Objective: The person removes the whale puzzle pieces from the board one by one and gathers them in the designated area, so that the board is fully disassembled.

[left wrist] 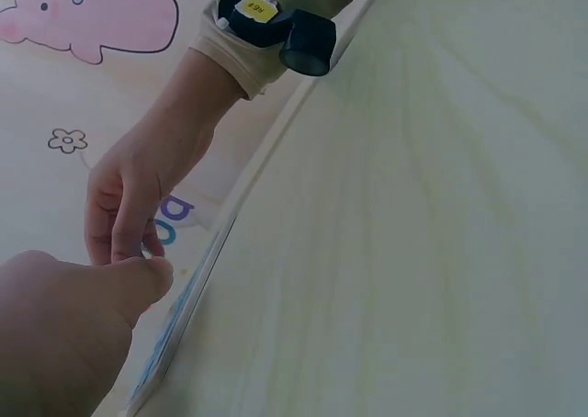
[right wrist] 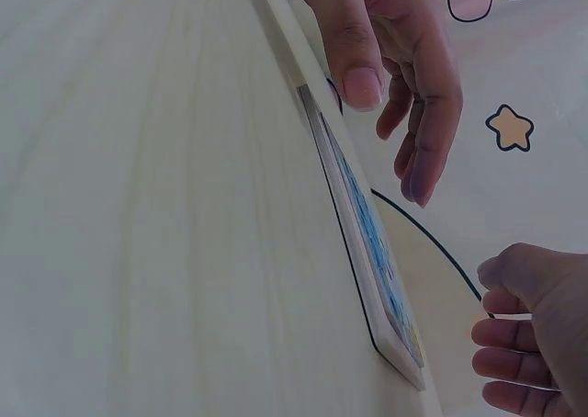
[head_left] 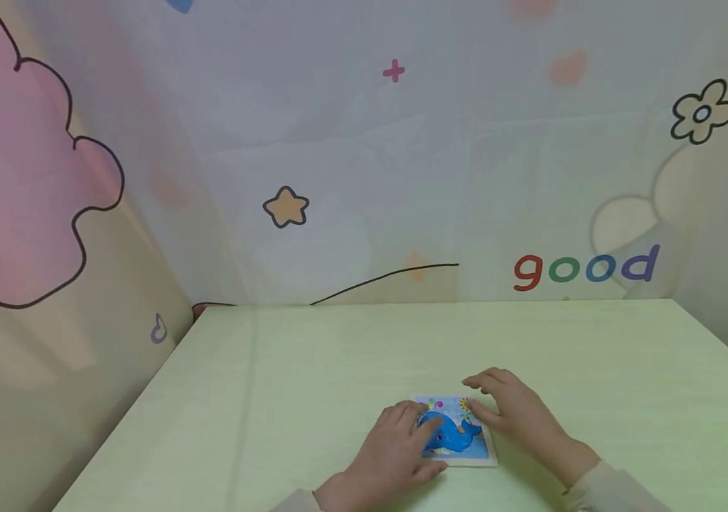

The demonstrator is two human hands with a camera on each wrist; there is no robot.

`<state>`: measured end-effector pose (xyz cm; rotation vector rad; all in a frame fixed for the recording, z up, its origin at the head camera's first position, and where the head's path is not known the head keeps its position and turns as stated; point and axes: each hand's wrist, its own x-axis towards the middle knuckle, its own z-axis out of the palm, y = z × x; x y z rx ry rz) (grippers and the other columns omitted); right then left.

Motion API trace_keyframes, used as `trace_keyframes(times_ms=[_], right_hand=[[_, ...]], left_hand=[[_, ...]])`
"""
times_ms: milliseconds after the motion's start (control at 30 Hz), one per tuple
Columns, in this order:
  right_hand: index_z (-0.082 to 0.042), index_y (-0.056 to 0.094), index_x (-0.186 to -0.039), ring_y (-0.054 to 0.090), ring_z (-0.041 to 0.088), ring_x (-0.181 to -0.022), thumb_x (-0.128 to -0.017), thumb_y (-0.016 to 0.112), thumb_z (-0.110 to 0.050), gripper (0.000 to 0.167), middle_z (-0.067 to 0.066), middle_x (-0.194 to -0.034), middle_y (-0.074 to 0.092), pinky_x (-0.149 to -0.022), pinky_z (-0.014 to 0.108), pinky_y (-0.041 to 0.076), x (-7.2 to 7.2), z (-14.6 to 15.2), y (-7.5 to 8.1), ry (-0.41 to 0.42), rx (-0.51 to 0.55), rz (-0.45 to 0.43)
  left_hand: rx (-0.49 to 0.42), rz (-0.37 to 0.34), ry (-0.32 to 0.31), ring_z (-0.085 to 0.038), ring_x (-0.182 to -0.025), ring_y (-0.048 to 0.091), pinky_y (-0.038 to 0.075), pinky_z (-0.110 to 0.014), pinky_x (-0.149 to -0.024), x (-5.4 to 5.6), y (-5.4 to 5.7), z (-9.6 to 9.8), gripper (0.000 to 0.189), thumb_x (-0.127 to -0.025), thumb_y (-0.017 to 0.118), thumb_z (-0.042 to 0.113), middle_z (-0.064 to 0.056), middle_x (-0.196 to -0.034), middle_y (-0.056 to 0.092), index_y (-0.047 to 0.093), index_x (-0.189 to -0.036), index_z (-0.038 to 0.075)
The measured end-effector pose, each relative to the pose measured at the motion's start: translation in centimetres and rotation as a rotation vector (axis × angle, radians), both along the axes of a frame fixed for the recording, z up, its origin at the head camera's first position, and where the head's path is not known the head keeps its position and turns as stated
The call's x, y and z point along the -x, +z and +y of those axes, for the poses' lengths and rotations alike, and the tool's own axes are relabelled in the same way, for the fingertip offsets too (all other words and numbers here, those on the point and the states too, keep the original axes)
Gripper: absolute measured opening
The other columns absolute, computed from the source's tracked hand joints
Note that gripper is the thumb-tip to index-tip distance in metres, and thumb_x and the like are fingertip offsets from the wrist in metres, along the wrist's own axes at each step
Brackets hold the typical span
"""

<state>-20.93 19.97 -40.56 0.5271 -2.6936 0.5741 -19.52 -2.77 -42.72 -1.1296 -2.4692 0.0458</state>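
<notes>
A small square picture puzzle with a blue whale on it lies flat on the pale green table, in a light-coloured frame. My left hand is over its left side, fingers loosely bent, covering part of the whale. In the right wrist view, that left hand appears raised above the board. Near the far right corner my right hand hovers with its fingers spread and thumb towards the printed sun. The right wrist view shows this right hand apart from the board. Neither hand visibly grips anything.
The light green table extends around the board on all sides. A printed cloth hangs behind it, with a star, a flower and the word good. A dark wrist camera is strapped on the right sleeve.
</notes>
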Motion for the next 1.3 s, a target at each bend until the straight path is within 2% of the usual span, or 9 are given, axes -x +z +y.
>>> trace_keyframes(times_ms=[167, 267, 400, 633, 833, 1167, 1300], right_hand=[[-0.010, 0.069, -0.108, 0.061, 0.015, -0.086, -0.085, 0.071, -0.020, 0.025, -0.001, -0.100, 0.066, -0.075, 0.033, 0.054, 0.5, -0.8, -0.3, 0.019, -0.005, 0.009], [-0.010, 0.069, -0.108, 0.060, 0.014, -0.087, -0.085, 0.071, -0.020, 0.025, -0.001, -0.100, 0.066, -0.077, 0.033, 0.054, 0.7, -1.3, -0.3, 0.014, -0.005, -0.014], [-0.011, 0.069, -0.109, 0.060, 0.015, -0.091, -0.086, 0.071, -0.020, 0.025, 0.000, -0.102, 0.065, -0.079, 0.034, 0.055, 0.9, -1.9, -0.4, 0.009, -0.006, -0.027], [-0.013, 0.069, -0.109, 0.059, 0.014, -0.094, -0.085, 0.072, -0.020, 0.025, -0.002, -0.102, 0.064, -0.081, 0.035, 0.054, 1.2, -2.8, -0.6, 0.021, -0.007, -0.042], [-0.013, 0.069, -0.107, 0.058, 0.014, -0.094, -0.086, 0.071, -0.021, 0.023, -0.003, -0.099, 0.063, -0.084, 0.037, 0.054, 1.6, -3.4, -0.9, 0.036, -0.002, -0.080], [-0.012, 0.069, -0.105, 0.057, 0.014, -0.092, -0.085, 0.071, -0.020, 0.022, -0.004, -0.096, 0.062, -0.084, 0.036, 0.053, 1.9, -4.1, -0.9, 0.058, -0.022, -0.076], [-0.012, 0.069, -0.104, 0.056, 0.013, -0.092, -0.085, 0.071, -0.020, 0.020, -0.004, -0.096, 0.062, -0.084, 0.036, 0.053, 2.1, -4.4, -1.1, 0.059, -0.016, -0.090]], left_hand=[[0.023, -0.072, -0.029, -0.018, -0.123, 0.049, 0.043, -0.034, -0.103, -0.2, -0.3, 0.0, 0.049, -0.095, 0.048, 0.054, -0.003, -0.131, 0.054, 0.056, -0.130, 0.020], [0.018, -0.091, -0.052, -0.017, -0.124, 0.048, 0.043, -0.034, -0.102, -0.3, -0.3, 0.0, 0.048, -0.096, 0.047, 0.053, -0.003, -0.131, 0.054, 0.055, -0.131, 0.020], [0.013, -0.076, -0.077, -0.017, -0.122, 0.049, 0.044, -0.033, -0.101, -0.3, -0.5, -0.1, 0.047, -0.097, 0.045, 0.052, -0.003, -0.130, 0.055, 0.056, -0.130, 0.020], [0.074, -0.139, -0.064, -0.017, -0.127, 0.048, 0.043, -0.034, -0.104, -0.4, -0.5, 0.0, 0.053, -0.099, 0.035, 0.056, -0.003, -0.138, 0.052, 0.053, -0.135, 0.022], [0.107, -0.120, -0.089, -0.020, -0.130, 0.048, 0.043, -0.035, -0.103, -0.4, -0.8, -0.1, 0.054, -0.100, 0.033, 0.056, -0.005, -0.139, 0.052, 0.054, -0.134, 0.021], [0.088, -0.064, -0.120, -0.020, -0.128, 0.051, 0.046, -0.033, -0.100, -0.4, -1.1, -0.2, 0.051, -0.100, 0.035, 0.054, -0.005, -0.138, 0.055, 0.057, -0.132, 0.019], [0.091, -0.086, -0.109, -0.018, -0.129, 0.050, 0.045, -0.033, -0.100, -0.4, -1.0, -0.3, 0.052, -0.101, 0.033, 0.054, -0.004, -0.139, 0.054, 0.056, -0.133, 0.020]])
